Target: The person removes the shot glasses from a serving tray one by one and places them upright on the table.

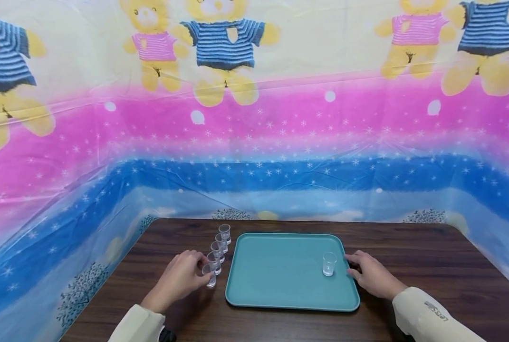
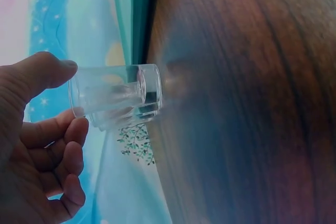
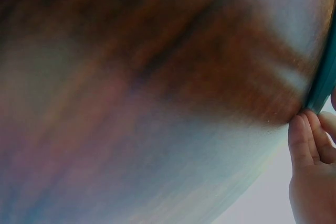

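Observation:
Several small clear shot glasses (image 1: 217, 251) stand in a slanting row left of a teal tray (image 1: 280, 270). With thumb and forefinger, my left hand (image 1: 183, 277) pinches the rim of the nearest shot glass (image 1: 210, 276). In the left wrist view that glass (image 2: 113, 88) is upright at the tabletop, and the other fingers of the hand (image 2: 31, 129) curl beside it. Another shot glass (image 1: 329, 265) stands on the tray's right part. My right hand (image 1: 374, 273) touches the tray's right rim with its fingertips, fingers mostly straight; the thumb is partly cut off in the right wrist view.
A dark wood-grain table (image 1: 412, 251) carries the tray and glasses. Around its back and sides hangs a printed cloth (image 1: 297, 128) with bears and snowflakes. The row of glasses stands close to the tray's left rim.

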`<state>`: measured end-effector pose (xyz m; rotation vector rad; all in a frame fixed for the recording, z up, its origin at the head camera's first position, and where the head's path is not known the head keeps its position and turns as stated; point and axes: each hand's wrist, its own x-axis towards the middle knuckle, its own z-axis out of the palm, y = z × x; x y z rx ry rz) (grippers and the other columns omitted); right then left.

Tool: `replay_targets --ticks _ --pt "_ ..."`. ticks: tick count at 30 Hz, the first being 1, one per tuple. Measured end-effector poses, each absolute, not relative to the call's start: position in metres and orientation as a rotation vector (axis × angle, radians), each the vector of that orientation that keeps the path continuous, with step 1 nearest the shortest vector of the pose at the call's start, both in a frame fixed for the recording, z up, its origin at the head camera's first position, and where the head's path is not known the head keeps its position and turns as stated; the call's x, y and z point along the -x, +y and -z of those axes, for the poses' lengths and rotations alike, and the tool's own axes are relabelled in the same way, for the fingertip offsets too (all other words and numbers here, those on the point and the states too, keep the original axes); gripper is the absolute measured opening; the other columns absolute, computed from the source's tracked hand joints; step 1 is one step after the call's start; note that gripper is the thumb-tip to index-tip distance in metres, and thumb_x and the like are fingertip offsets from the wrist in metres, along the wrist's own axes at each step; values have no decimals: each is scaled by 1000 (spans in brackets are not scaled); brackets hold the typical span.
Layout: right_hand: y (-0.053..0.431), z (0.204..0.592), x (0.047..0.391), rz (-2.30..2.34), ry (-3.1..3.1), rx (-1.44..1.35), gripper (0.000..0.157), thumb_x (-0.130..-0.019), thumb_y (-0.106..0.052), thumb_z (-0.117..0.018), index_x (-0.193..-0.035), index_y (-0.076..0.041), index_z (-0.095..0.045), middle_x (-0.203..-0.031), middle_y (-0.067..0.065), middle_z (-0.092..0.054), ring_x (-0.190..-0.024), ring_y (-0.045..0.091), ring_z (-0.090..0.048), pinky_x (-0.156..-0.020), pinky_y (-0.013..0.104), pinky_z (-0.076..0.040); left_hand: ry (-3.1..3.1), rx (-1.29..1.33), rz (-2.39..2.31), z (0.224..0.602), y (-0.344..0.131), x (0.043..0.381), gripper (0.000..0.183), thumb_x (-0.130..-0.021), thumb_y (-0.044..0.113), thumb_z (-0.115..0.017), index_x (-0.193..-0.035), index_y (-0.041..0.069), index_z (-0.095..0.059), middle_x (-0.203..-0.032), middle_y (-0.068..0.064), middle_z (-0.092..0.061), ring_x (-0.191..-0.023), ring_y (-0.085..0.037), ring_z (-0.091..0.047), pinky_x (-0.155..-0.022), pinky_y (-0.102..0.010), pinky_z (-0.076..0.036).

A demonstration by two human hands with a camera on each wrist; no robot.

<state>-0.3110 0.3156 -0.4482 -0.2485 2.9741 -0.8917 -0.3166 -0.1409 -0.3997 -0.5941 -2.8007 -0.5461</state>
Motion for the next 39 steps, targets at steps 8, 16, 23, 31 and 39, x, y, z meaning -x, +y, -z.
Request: replay_targets --ticks 8,16,23,31,39 --pt "316 449 311 881 2976 233 45 -90 -4 -63 -133 4 -50 -93 3 -51 -80 14 -50 -64 33 -43 -2814 562 515 403 -138 318 18 -75 20 -79 -83 10 -67 -73 5 -53 -68 -11 -46 -64 -33 -40" --pt "317 449 310 873 2977 219 45 -90 -4 -63 -133 4 -51 -94 3 -52 -82 14 -52 -65 34 -43 -2804 551 554 405 -138 319 19 -74 20 -81 -84 8 -69 -76 5 -55 -72 -11 -49 -63 -31 -43" --pt "318 450 310 876 2984 231 44 -90 -4 -63 -132 4 -51 -95 3 -52 -82 13 -52 -65 33 -43 -2691 607 509 401 -134 318 22 -72 21 -82 -82 8 -68 -75 5 -52 -72 -11 -43 -62 -30 -41" --pt "319 450 310 880 2991 244 44 -90 -4 -63 -132 5 -51 -93 3 -51 -79 14 -50 -64 33 -42 -2657 764 580 394 -106 318 33 -74 24 -82 -100 10 -68 -90 2 -54 -79 -12 -46 -64 -30 -45" --pt "315 449 311 875 2997 244 44 -90 -4 -63 -132 4 -51 -95 3 -52 -80 13 -52 -64 33 -43 -2562 1011 521 397 -80 330 35 -76 29 -80 -104 12 -68 -95 3 -58 -88 -14 -52 -76 -37 -45"
